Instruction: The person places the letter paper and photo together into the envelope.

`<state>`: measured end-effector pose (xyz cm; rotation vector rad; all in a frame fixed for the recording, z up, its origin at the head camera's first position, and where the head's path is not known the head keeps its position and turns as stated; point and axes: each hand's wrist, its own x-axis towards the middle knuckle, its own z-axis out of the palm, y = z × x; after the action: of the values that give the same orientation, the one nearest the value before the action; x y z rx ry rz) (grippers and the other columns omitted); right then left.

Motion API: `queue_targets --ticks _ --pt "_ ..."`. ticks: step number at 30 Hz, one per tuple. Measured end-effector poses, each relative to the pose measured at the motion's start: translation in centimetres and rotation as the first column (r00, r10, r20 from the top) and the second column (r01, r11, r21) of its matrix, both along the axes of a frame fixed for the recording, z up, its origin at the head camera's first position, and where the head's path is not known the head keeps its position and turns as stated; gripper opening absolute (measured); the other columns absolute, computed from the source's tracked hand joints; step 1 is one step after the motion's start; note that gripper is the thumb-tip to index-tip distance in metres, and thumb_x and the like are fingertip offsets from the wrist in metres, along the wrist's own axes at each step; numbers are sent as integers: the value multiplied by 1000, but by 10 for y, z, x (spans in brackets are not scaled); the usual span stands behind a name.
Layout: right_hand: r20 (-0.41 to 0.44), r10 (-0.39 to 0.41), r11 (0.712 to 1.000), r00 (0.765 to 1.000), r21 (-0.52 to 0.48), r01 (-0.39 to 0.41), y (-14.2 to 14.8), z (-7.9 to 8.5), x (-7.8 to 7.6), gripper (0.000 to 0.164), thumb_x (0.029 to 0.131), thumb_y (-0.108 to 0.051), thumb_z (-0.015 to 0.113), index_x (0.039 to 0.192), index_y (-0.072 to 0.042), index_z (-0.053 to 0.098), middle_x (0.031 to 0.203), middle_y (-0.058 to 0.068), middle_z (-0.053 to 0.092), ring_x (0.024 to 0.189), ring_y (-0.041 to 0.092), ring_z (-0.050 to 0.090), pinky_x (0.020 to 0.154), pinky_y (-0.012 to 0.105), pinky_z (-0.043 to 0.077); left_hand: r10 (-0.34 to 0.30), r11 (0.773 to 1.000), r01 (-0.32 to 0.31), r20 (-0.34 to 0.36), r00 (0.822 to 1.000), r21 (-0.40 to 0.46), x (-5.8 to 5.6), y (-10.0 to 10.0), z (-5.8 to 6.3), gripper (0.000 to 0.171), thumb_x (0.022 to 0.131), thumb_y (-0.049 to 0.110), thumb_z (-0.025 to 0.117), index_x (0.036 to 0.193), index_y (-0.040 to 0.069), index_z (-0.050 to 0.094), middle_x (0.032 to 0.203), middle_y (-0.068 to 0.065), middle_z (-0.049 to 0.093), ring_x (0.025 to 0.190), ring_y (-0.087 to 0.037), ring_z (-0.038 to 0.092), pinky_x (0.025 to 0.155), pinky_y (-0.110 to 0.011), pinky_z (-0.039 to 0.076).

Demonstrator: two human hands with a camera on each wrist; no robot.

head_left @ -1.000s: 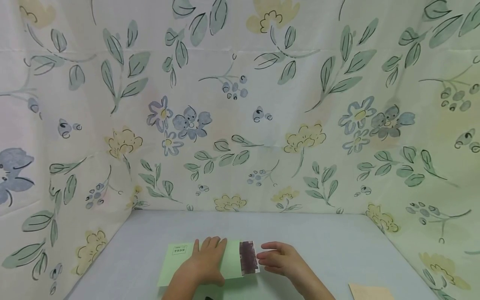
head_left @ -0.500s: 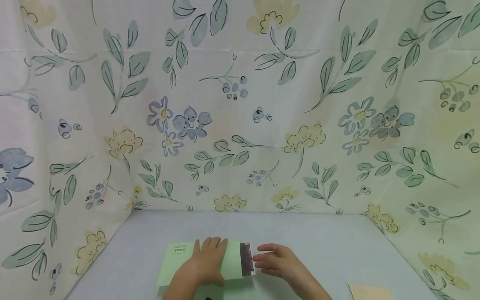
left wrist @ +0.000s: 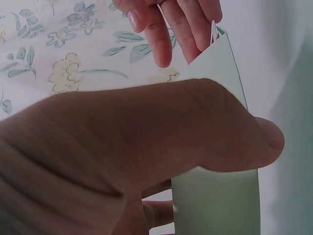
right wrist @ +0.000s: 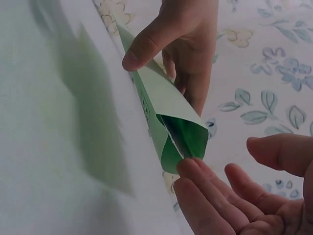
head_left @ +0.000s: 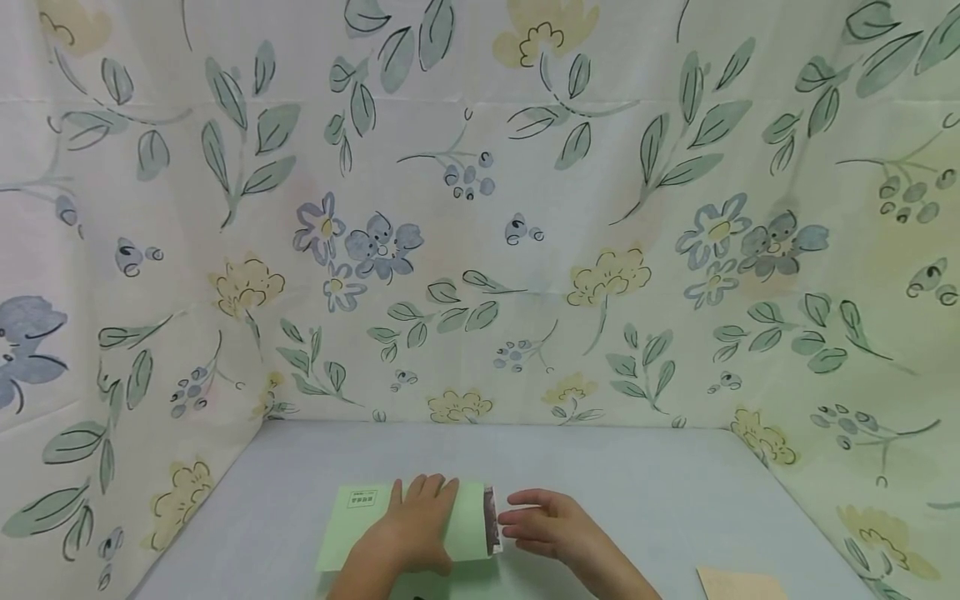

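Note:
My left hand [head_left: 411, 527] grips a pale green envelope [head_left: 468, 523], thumb on the near edge and fingers across the far side. In the right wrist view the envelope [right wrist: 171, 100] bulges at its mouth, showing a darker green inside. A narrow strip of a dark printed card with a white edge [head_left: 491, 522] sticks out of the right end; the rest is hidden inside. My right hand [head_left: 551, 528] is beside that end, its extended fingertips right at the card's edge. Its thumb stands apart in the right wrist view, pinching nothing.
A beige paper piece [head_left: 742, 585] lies at the lower right of the pale table [head_left: 615, 471]. Floral cloth [head_left: 480, 250] hangs behind and along both sides. A small dark tip [head_left: 418, 597] shows at the bottom edge.
The card has slid left, deeper into the envelope, so less of it shows. My right hand has moved slightly left with it; the left hand stays nearly still on the envelope.

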<state>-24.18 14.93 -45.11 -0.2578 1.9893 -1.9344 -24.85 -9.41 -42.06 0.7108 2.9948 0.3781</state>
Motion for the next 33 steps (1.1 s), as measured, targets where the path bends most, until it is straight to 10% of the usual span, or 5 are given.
queue_targets --ticks 33 --pt "37 100 991 994 -93 -96 -3 2 3 53 92 -29 59 130 4 45 114 15 63 102 30 63 88 43 51 -46 999 46 -14 999 13 8 10 4 97 53 25 84 138 4 42 135 -12 42 129 -40 33 104 -67 16"
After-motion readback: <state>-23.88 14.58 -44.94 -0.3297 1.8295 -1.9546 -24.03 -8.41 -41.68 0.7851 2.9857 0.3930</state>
